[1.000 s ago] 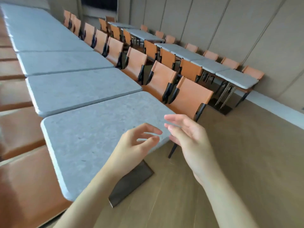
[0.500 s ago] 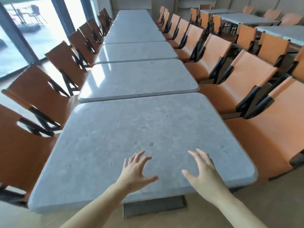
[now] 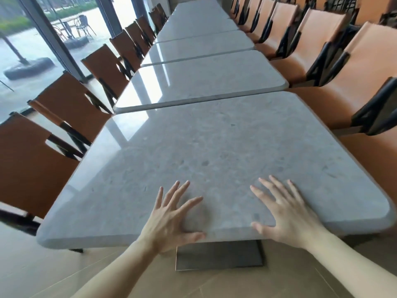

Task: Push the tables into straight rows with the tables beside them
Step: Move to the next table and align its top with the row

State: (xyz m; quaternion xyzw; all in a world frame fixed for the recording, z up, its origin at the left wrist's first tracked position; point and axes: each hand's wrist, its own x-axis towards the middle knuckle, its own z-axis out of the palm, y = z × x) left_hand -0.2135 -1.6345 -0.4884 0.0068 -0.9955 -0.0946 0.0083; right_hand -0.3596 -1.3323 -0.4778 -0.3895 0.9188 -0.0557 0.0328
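A long row of grey stone-topped benches ran away from the viewer down the middle of the room. The nearest bench [image 3: 214, 151] lay at the row's near end, its far edge just beside the second bench [image 3: 204, 80], with a thin dark gap between them; its right side stood out slightly further than its neighbour's. Orange chairs [image 3: 343, 87] lined the right side, darker brown chairs [image 3: 32, 166] the left, beside a glazed wall [image 3: 32, 39]. A dark metal base plate [image 3: 219, 254] sat on the tan floor under the near edge. The left hand [image 3: 169, 220] and right hand [image 3: 287, 214] rested flat on the nearest bench at its near edge, fingers [image 3: 181, 188] straight and spread, gripping nothing, thumbs at the rim.
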